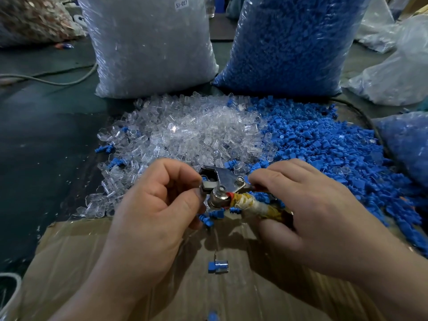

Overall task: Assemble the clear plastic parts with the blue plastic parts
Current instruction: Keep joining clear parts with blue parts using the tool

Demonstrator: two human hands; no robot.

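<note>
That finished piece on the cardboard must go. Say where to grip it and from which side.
Probably pinch the assembled piece from above, across its near and far sides where blue meets clear. It lies alone on the cardboard, lengthwise left to right, so those sides look free.

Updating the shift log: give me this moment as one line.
left grip: holds head of metal tool | right grip: grips its wrapped handle | assembled piece: on cardboard | clear pile, blue pile: behind
</note>
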